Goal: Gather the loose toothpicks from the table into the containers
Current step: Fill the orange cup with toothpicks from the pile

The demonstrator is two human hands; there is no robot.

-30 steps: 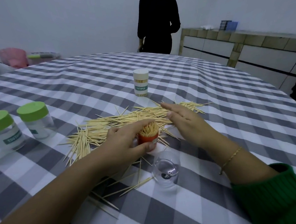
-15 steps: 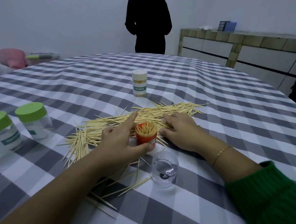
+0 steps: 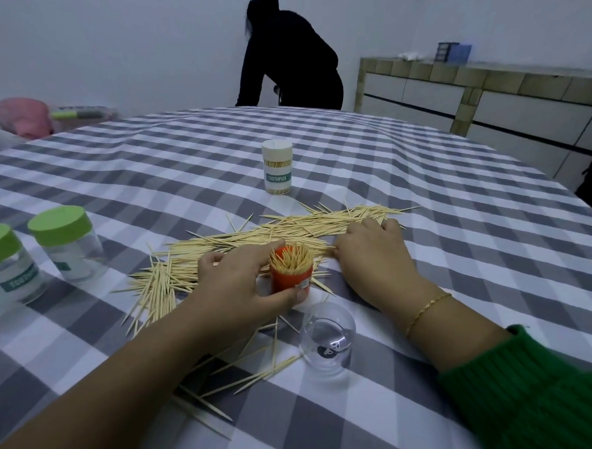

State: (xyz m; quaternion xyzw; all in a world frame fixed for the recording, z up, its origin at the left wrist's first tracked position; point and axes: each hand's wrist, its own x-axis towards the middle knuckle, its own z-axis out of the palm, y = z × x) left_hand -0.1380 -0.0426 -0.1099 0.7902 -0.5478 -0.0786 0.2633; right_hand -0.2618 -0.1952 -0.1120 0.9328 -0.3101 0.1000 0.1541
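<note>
Nearest the camera, a few stray picks (image 3: 251, 371) lie scattered on the checked bench (image 3: 460, 250), in front of the orange pot (image 3: 291, 278). Just right of them, and also in front of the pot, a clear cap (image 3: 328, 339) sits open side up. A green sleeve (image 3: 543, 393) covers the right forearm, and a thin gold bracelet (image 3: 426, 306) circles that wrist.

The left hand (image 3: 243, 285) wraps around the orange pot, thumb pressed on its near side and forefinger curled over the far rim. The pot stands upright and is packed with toothpicks, tips up. The right hand (image 3: 375, 254) lies palm down just right of the pot, fingers close together and bent onto the pile (image 3: 288, 230); whether it pinches any picks cannot be told.

The pile, the bulk of the loose toothpicks, stretches in a long band behind the pot and spreads down to its left, where the picks fan out toward the camera. Well left of the pot stand two clear jars (image 3: 66, 243) with green lids, side by side. Behind the pile, beyond the pot, a white tube (image 3: 278, 170) labelled TOOTHPICK stands upright and closed.

At the far edge of the bench, a person in black (image 3: 293, 66) bends over. To the right of them runs a tiled counter (image 3: 486, 87).
</note>
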